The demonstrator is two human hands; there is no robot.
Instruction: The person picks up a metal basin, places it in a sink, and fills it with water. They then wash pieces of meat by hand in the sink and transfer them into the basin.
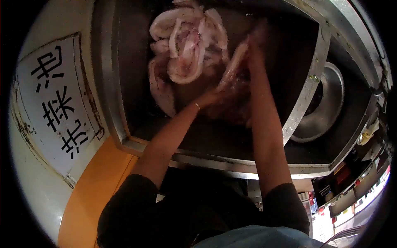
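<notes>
Both my hands are down in a metal sink (190,146) among long slabs of raw, pale pink meat that look like pork belly. One slab of meat (236,62) stretches between them. Closed on its near end is my left hand (214,97), with a thin band at the wrist. My right hand (255,43) lies along the far end, smeared by motion and in shadow, so its fingers do not show clearly. A heap of meat slabs (188,51) is piled left of my hands. Darker meat (231,111) sits below them, partly hidden by my forearms.
A metal divider (308,89) separates this sink from a second basin on the right, where a round steel bowl (331,109) stands. On the left wall hangs a white sign (51,103) with black Chinese characters. An orange panel (93,186) is below it.
</notes>
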